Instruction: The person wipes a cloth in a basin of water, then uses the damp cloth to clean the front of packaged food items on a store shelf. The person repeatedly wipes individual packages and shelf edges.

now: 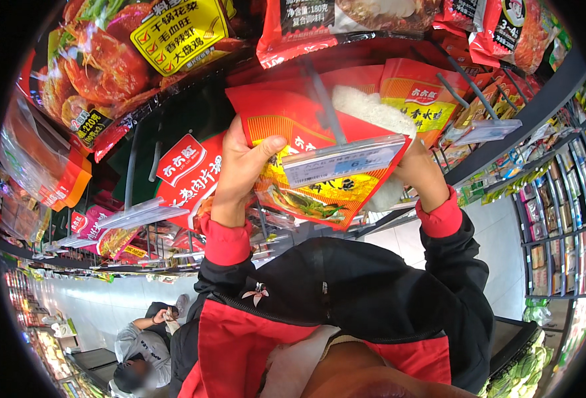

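Note:
A red and yellow seasoning packet (323, 199) hangs tilted at a metal display hook (323, 99), behind a clear price-tag holder (345, 161). My left hand (245, 161) grips its left edge, thumb on the printed front and fingers behind. On the other side, my right hand (415, 166) is at the packet's right edge with a white cloth (372, 107). The cloth shows above and below the hand, partly behind the packet. Most of the right hand's fingers are hidden by the packet and cloth.
Large packets with a shrimp picture (104, 74) hang overhead. More red packets (188, 174) hang at left, others (422, 99) at right. Hooks and tag holders (487, 132) jut outward. Behind are a seated or crouching person (143, 348), shelves (562, 224) and leafy vegetables (517, 368).

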`<state>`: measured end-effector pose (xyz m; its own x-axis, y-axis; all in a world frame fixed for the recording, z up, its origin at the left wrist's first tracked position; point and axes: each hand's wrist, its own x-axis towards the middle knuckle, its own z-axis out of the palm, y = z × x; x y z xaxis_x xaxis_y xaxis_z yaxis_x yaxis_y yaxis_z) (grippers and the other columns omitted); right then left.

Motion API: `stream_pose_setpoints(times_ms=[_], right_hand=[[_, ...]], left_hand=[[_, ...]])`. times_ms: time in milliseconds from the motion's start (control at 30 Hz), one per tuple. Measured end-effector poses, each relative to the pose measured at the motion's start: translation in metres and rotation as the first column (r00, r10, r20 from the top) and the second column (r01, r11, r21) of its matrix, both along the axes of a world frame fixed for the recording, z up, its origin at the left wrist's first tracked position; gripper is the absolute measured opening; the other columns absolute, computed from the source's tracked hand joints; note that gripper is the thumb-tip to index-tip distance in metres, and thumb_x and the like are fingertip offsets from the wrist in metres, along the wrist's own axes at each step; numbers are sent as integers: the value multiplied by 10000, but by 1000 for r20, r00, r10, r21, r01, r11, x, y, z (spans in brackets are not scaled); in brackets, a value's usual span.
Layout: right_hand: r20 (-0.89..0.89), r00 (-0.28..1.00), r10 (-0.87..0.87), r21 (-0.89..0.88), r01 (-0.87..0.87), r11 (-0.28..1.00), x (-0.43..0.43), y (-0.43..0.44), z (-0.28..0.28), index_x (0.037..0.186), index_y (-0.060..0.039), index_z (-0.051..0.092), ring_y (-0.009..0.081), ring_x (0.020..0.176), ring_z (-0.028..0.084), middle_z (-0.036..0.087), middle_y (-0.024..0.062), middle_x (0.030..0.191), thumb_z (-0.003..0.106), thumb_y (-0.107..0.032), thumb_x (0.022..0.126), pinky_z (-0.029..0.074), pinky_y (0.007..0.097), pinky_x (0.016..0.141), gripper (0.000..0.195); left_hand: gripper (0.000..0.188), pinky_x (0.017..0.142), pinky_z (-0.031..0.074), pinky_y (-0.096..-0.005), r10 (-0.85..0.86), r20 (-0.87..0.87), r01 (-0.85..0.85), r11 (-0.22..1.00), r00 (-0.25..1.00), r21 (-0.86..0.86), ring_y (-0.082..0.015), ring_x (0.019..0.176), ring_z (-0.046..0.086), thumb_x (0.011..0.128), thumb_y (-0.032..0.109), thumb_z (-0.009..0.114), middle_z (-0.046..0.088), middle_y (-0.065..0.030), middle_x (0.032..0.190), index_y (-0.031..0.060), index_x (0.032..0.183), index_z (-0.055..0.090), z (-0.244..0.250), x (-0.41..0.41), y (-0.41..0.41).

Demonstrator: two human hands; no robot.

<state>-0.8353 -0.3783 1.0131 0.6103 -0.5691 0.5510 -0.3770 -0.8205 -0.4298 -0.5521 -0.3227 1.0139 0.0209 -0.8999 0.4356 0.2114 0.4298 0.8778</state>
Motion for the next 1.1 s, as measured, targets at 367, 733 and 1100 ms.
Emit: stream_pose_setpoints(times_ms=[367,733,1100], right_hand=[[-68,996,57,-170,-68,983,28,-37,-8,1177,-35,576,381,1042,570,600,200,1148,641,-239,796,460,420,903,437],[221,971,94,-26,-90,996,71,-40,-13,1159,-39,583,365,1032,574,608,186,1125,626,-227,809,459,414,894,400],[283,952,117,63,-141,988,70,-31,-14,1142,-42,589,350,1023,577,616,171,1103,612,-215,822,458,408,886,364]], left_hand=[[421,867,487,-274,-20,-18,19,1000,1000,-25,-112,982,594,849,109,714,628,-51,1096,5,1197,503,-2,-3,0],[436,871,492,-287,-23,-40,23,1000,999,2,-127,991,598,849,94,707,624,-60,1101,1,1215,487,-2,-4,0],[426,876,485,-278,-34,-25,34,999,999,8,-120,993,593,846,95,709,625,-55,1107,2,1207,504,-3,-2,0]])
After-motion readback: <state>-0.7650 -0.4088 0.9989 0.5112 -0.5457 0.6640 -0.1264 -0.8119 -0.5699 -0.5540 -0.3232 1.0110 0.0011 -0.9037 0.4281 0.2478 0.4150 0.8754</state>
